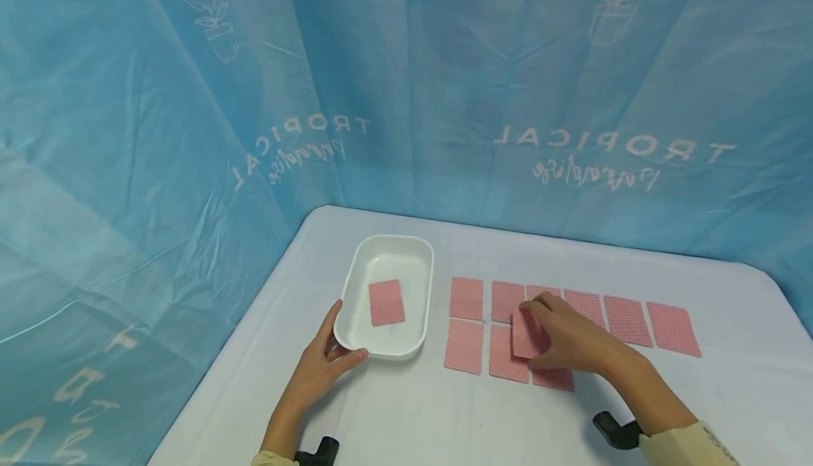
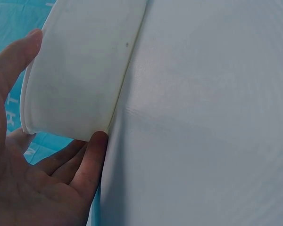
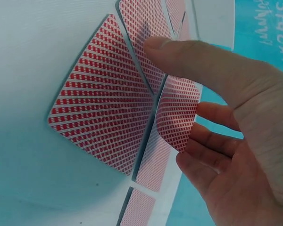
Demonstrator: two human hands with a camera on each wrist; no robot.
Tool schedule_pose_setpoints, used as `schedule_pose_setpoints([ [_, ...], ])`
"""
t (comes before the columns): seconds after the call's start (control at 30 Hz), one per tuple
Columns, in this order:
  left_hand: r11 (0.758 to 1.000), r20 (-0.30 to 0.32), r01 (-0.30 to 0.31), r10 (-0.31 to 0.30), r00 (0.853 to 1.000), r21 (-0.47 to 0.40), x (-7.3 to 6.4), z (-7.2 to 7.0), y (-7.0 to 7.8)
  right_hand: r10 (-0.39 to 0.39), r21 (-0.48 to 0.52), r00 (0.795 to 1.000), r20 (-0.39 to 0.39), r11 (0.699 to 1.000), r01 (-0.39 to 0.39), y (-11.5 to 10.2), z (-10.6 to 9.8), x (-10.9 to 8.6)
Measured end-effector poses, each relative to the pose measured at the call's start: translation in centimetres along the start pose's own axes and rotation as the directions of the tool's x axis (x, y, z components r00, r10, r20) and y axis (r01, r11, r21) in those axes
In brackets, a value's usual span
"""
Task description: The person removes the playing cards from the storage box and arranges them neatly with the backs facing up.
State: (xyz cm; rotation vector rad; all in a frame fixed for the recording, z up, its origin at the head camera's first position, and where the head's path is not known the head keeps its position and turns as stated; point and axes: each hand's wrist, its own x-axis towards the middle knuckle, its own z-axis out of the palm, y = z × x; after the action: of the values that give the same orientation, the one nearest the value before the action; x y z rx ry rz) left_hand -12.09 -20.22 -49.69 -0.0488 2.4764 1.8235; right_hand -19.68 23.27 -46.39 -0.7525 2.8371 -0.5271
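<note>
My left hand (image 1: 316, 371) grips the near left corner of a white tray (image 1: 416, 261), thumb at its near edge and fingers along its left side. In the left wrist view the thumb and fingertips lie against the tray's wall (image 2: 80, 80). One red-patterned playing card (image 1: 386, 302) lies face down in the tray. Over the rows of cards, my right hand (image 1: 574, 335) holds a playing card (image 1: 526, 335) between thumb and fingers, back upward. This held card (image 3: 179, 110) bends in the right wrist view. It partly covers cards beneath it.
Several face-down cards lie in two rows right of the tray, the far row reaching toward a card (image 1: 675, 328) at the right. The near row is shorter, starting at a card (image 1: 464, 346). White cloth (image 1: 406, 423) covers the table; blue curtains (image 1: 444, 85) hang behind and left.
</note>
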Motion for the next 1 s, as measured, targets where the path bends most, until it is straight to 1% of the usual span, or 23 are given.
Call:
schedule_pose_setpoints([
  [0.17,1.0,0.0,0.023,-0.023,1.0,0.016,0.1,0.0,0.1,0.018,-0.014,1.0,-0.013,1.0,-0.018,0.2,-0.1,-0.5],
  [0.33,1.0,0.002,0.012,-0.012,1.0,0.028,0.2,0.0,0.1,0.038,-0.001,0.999,-0.021,0.999,-0.038,0.6,-0.4,-1.0],
  [0.47,1.0,-0.001,0.007,-0.007,1.0,0.021,0.2,0.0,-0.1,0.055,0.001,0.998,-0.02,0.998,-0.055,1.1,-0.5,-1.7],
  [0.67,1.0,0.019,-0.004,0.004,1.0,0.01,0.1,0.2,0.0,0.068,-0.015,0.997,-0.039,0.998,-0.069,1.7,-0.6,-2.9],
  [0.8,1.0,0.01,-0.001,0.001,1.0,0.012,0.0,0.2,0.2,0.061,-0.006,0.997,-0.042,0.998,-0.061,1.9,-0.5,-3.2],
  [1.0,1.0,0.012,0.002,-0.003,1.0,0.012,-0.1,-0.1,0.4,0.079,0.004,0.996,-0.038,0.997,-0.079,2.4,-0.4,-3.6],
])
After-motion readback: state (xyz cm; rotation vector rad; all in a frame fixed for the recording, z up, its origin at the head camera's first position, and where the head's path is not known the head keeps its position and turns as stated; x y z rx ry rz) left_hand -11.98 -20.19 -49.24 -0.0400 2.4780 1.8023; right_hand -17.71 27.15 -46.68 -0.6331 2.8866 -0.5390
